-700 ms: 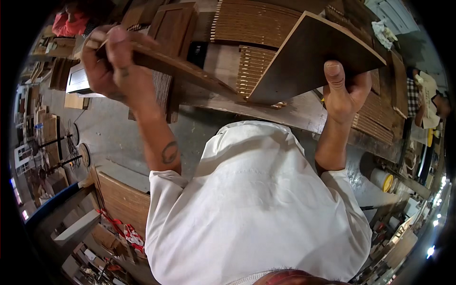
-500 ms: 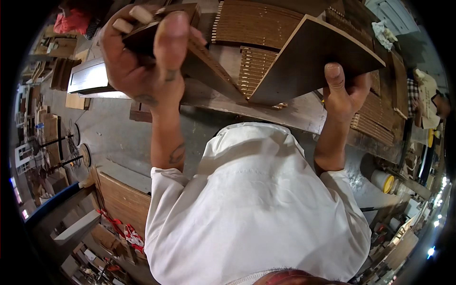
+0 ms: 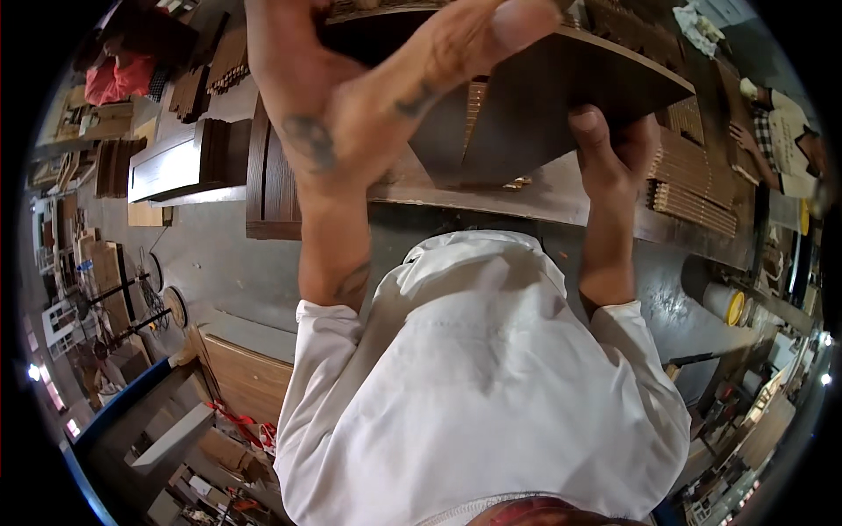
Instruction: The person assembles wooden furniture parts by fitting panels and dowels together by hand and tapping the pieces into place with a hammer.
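The right hand (image 3: 618,153) grips a dark board (image 3: 561,101), tilted over the bench (image 3: 561,205). The left hand (image 3: 355,118), thumb spread, is at a second board (image 3: 440,136); whether it grips cannot be told.

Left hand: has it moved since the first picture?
Yes. The left hand has shifted rightward: it was close beside the shiny panel at left, and now a wide gap separates them.

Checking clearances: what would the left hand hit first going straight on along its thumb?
Likely the upper corner of the dark panel held by the right hand, close by the left hand in the picture. Depth is unclear; it could pass above.
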`<state>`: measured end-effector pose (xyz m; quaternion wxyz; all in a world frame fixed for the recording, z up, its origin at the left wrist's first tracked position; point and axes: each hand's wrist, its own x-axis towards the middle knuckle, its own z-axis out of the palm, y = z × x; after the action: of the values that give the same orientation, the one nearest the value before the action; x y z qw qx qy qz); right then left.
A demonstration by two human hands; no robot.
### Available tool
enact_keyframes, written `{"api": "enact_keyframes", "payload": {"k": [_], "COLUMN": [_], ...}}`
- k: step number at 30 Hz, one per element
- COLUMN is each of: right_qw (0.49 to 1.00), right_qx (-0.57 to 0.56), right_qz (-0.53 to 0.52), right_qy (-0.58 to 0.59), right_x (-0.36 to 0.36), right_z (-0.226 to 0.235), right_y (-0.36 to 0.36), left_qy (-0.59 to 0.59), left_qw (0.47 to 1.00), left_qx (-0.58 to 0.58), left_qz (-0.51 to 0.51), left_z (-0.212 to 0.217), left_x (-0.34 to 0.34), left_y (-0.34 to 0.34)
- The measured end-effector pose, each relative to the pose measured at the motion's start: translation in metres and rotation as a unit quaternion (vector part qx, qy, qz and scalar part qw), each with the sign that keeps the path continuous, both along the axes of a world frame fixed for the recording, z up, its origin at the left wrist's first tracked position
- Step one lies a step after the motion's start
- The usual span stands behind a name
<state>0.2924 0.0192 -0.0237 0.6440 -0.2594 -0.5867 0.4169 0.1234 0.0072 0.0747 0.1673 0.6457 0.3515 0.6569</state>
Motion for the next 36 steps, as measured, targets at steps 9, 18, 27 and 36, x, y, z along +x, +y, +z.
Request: {"api": "enact_keyframes", "payload": {"k": [9, 18, 27, 36], "right_qw": [0.997, 0.995, 0.977, 0.651], "right_qx": [-0.029, -0.026, 0.085, -0.041], "right_qz": [0.054, 0.067, 0.111, -0.187], "right_qy": [-0.047, -0.071, -0.158, -0.735], "right_x": [-0.008, -0.008, 0.038, 0.203], "right_z": [0.01, 0.013, -0.054, -0.289], "right_y": [-0.007, -0.008, 0.045, 0.023], "left_qy": [-0.13, -0.001, -0.145, -0.067], "left_qw": [0.958, 0.996, 0.972, 0.992], "left_qx": [-0.222, -0.09, -0.165, 0.008], "left_qz": [-0.125, -0.03, -0.086, -0.111], "left_z": [-0.032, -0.039, -0.039, -0.048], "left_x": [-0.019, -0.012, -0.021, -0.016], "left_y": [0.0, 0.006, 0.0, -0.005]}}
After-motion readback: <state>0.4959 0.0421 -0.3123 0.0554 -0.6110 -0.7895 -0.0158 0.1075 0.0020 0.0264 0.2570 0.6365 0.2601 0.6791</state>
